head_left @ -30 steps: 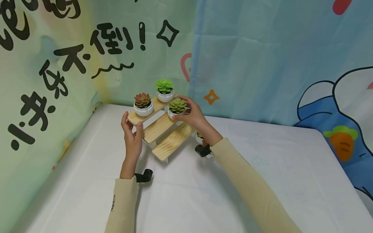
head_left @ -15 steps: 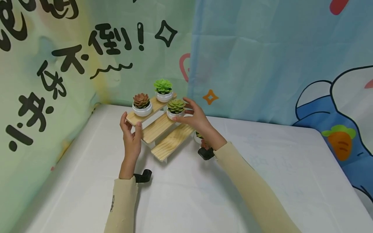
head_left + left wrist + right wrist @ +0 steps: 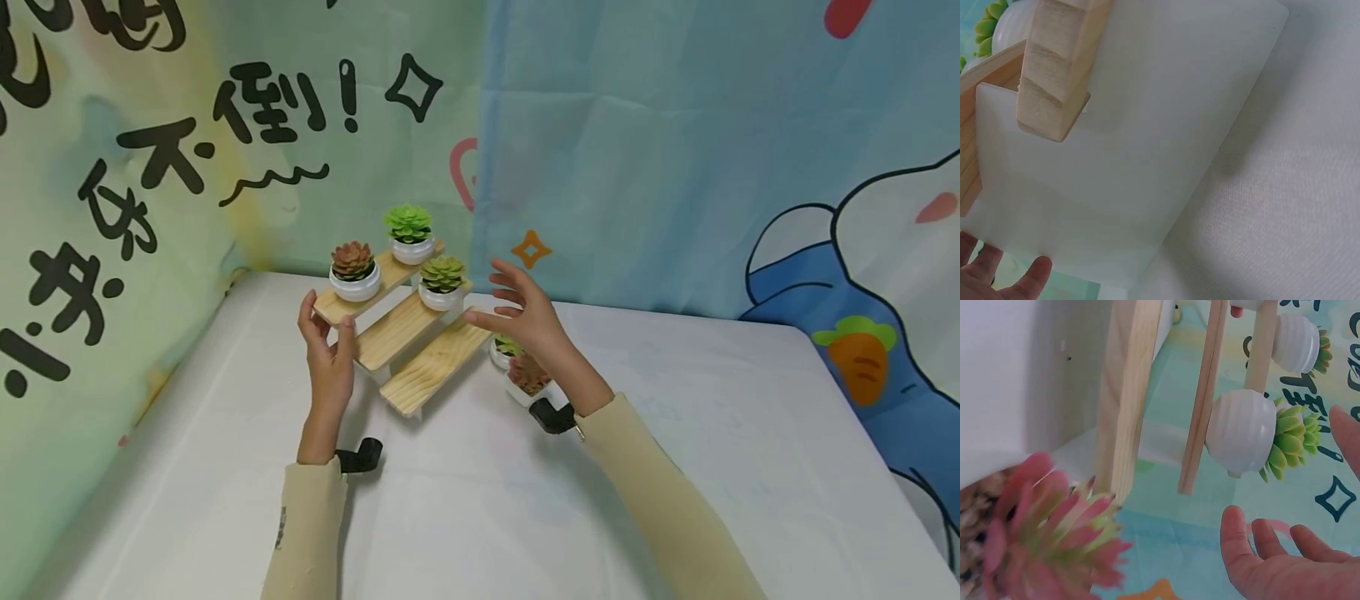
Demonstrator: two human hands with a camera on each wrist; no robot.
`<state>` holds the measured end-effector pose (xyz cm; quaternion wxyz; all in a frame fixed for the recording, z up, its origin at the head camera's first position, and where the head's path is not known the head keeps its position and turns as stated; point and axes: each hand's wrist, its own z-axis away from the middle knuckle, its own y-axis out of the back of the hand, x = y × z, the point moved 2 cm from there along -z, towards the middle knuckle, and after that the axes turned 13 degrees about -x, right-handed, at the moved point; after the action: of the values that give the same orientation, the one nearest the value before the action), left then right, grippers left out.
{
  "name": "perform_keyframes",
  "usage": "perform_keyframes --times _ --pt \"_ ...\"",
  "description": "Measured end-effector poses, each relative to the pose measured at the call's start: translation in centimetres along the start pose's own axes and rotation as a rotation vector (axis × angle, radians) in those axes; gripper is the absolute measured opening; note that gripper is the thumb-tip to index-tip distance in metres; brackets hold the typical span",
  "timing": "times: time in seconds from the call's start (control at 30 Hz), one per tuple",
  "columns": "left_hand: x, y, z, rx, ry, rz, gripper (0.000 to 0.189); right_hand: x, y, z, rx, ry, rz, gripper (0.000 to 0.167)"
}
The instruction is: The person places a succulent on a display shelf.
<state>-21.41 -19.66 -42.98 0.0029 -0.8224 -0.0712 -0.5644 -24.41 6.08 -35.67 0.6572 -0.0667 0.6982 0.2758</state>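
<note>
A three-step plant stand with wooden boards and a white side panel stands on the table. My left hand holds its left end, thumb in front and fingers behind the top board. That board bears a reddish-brown succulent in a white pot and a bright green potted succulent. On the middle board's right end sits a yellow-green succulent, its ribbed pot upright. My right hand is just right of this pot, fingers spread and nothing in them.
Below my right hand, another green potted succulent and a reddish succulent in a white pot stand on the white-covered table. The reddish one looms close in the right wrist view. Printed cloth hangs behind the table.
My right hand has let go of the yellow-green succulent's pot and drawn away to the right, its fingers opening. The pot stays on the middle board. My left hand keeps its hold.
</note>
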Motion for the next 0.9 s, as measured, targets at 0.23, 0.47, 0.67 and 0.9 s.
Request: perform_keyframes --times 0.23,0.47,0.67,0.9 --pt "0.0 -0.1 0.0 -0.002 -0.001 0.009 0.061 0.9 0.4 2.3 0.059 0.02 0.052 0.081" --pt "0.2 -0.2 0.1 -0.01 -0.001 0.003 0.06 2.4 1.0 4.1 0.173 0.042 0.045 0.077" --pt "0.2 0.0 0.2 -0.005 -0.001 0.002 0.06 4.0 1.0 5.4 0.221 0.017 0.085 0.075" --pt "0.4 -0.1 0.2 -0.009 0.009 -0.006 0.06 5.3 0.8 6.4 0.237 -0.037 0.078 0.075"
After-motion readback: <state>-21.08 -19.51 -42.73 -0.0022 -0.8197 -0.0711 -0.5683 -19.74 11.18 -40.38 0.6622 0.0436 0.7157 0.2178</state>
